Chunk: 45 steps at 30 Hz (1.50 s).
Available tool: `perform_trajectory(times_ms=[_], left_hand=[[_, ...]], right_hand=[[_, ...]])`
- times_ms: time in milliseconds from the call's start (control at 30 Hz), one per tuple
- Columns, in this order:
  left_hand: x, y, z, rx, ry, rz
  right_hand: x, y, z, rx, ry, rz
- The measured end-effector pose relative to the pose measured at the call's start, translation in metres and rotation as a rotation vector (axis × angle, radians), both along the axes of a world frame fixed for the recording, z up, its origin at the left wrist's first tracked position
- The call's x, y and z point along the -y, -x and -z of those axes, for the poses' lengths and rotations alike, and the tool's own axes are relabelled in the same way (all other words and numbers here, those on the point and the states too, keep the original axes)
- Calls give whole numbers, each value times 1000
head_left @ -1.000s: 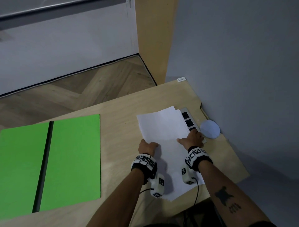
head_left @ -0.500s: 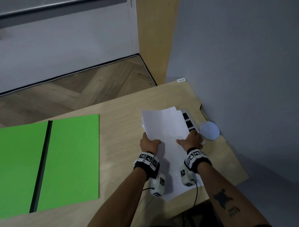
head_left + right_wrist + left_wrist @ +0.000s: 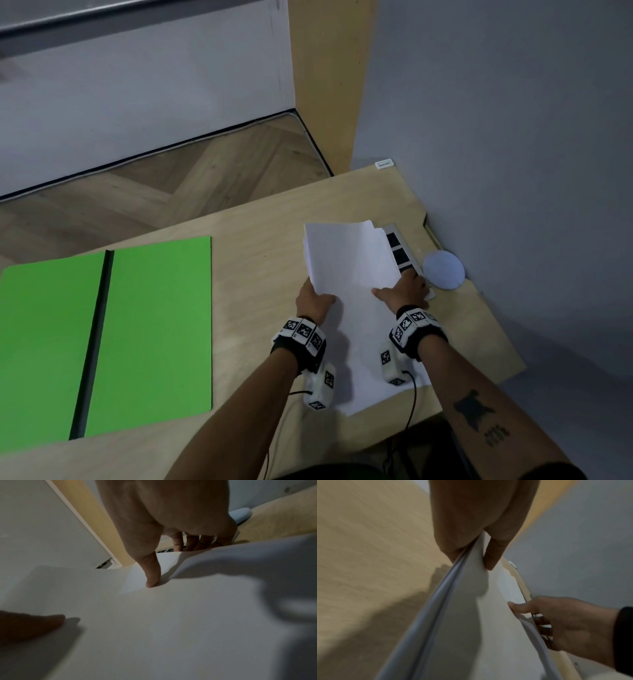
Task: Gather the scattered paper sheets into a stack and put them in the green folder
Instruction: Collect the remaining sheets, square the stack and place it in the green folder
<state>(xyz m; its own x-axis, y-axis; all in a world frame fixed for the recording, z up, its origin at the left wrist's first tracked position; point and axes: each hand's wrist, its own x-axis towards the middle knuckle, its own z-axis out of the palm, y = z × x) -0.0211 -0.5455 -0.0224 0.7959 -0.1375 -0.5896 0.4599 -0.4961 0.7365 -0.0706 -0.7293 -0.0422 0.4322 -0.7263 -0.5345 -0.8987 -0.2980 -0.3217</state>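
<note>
While the paper stack sits gathered at the desk's 3 o'clock side, the left hand and right hand each pinch an edge. Still to do: transfer into the green folder, lying open at 9 o'clock, well apart.

Matt white paper sheets; matt green card folder with black spine; pale, smooth wood-grain table; herringbone wooden floor.
</note>
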Motion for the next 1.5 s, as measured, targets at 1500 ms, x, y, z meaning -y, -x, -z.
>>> perform_trajectory(times_ms=[1500], left_hand=[[-496, 0, -155, 568, 612, -341]], right_hand=[[-443, -23, -153, 910, -782, -144]])
